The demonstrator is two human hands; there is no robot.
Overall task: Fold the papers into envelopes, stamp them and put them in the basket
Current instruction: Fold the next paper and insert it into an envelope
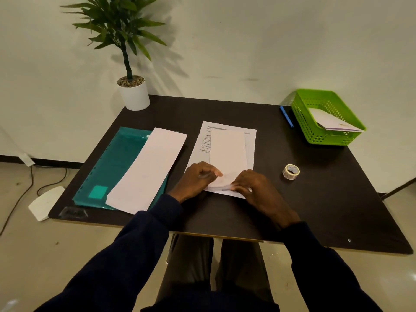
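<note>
The left hand [198, 177] and right hand [255, 188] pinched the near end of the folded paper [227, 149]; light, limp, easily creased, it seemed best held at its edges.

A plain pale wall [247, 41] closes the far side, with a black baseboard [51, 163] along its foot at the left. The floor [33, 255] is beige and a little glossy; a dark cable [32, 176] lies on it at the left. A dark table [315, 210] stands in the middle. On its far left corner a potted plant [132, 93] throws soft shadows on the wall.
</note>
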